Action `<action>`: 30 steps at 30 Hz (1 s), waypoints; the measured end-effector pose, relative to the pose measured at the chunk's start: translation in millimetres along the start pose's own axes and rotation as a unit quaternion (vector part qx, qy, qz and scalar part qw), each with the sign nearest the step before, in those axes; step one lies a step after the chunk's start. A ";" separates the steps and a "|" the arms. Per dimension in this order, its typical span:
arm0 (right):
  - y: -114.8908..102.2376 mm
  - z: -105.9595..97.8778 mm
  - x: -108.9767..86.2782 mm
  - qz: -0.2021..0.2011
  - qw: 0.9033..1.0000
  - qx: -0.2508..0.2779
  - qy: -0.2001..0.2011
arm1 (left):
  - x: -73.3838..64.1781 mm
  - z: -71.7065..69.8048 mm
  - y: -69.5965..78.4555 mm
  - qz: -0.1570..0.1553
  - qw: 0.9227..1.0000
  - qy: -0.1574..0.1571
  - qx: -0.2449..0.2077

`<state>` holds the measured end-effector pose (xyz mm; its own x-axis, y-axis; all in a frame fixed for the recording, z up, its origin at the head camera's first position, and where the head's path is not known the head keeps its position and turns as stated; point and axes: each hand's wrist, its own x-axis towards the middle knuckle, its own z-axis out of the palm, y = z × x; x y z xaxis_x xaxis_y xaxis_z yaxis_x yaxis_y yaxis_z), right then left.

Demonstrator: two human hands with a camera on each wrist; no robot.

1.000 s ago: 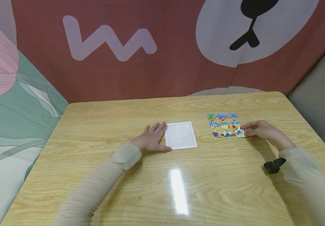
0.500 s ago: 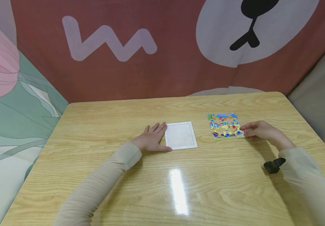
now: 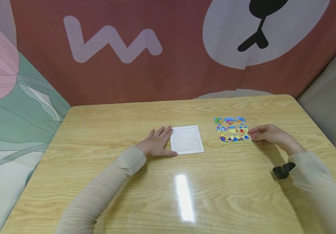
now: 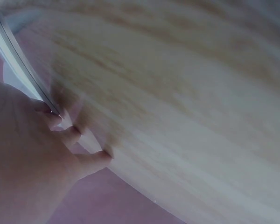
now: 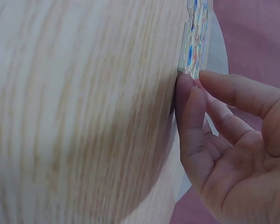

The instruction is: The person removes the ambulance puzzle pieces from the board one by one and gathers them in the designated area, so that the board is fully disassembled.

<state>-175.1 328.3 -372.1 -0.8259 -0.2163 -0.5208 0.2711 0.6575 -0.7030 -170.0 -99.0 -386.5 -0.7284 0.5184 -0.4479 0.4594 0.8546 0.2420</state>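
My left hand (image 3: 156, 144) lies flat with fingers spread, its fingertips and thumb at the left edge of a white square puzzle tray (image 3: 199, 138). In the left wrist view the tray's edge (image 4: 23, 60) stretches beyond my fingers. To the right, a colourful jigsaw puzzle (image 3: 232, 131) lies with narrow gaps between its pieces. My right hand (image 3: 268, 134) pinches the near right corner piece (image 3: 246, 137), which shows a blue round shape, between thumb and fingers. In the right wrist view the fingertips meet right at that piece's edge (image 5: 182, 65).
The wooden table (image 3: 229, 191) bears a bright light reflection in front of the tray. A reddish printed cloth (image 3: 179, 74) hangs behind the far edge. A black device (image 3: 282, 171) sits at my right wrist.
The right hand has slid the corner puzzle piece slightly left, closing up to the pieces beside it. The left hand and the white tray stay where they were.
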 end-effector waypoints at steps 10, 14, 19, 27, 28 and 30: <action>-0.5 1.5 1.9 -0.002 1.000 0.017 0.000 | -0.9 -1.1 -0.8 -0.004 1.000 -0.009 0.003; -1.2 1.4 1.7 -0.004 1.000 0.009 0.003 | -1.5 -1.8 -0.7 -0.005 1.000 -0.009 -0.001; -1.6 0.4 0.6 -0.016 1.000 0.006 0.012 | -3.2 -3.6 0.0 -0.004 1.000 -0.007 -0.018; -7.8 2.2 -2.0 -0.028 0.996 0.027 0.077 | -3.4 -4.9 -3.6 -0.016 0.995 0.039 -0.091; -9.8 2.9 -3.0 -0.029 0.995 0.033 0.090 | -3.7 -5.5 -4.3 -0.020 0.994 0.050 -0.099; -15.6 4.6 -5.8 -0.035 0.991 0.054 0.121 | -4.3 -7.0 -5.9 -0.028 0.991 0.078 -0.102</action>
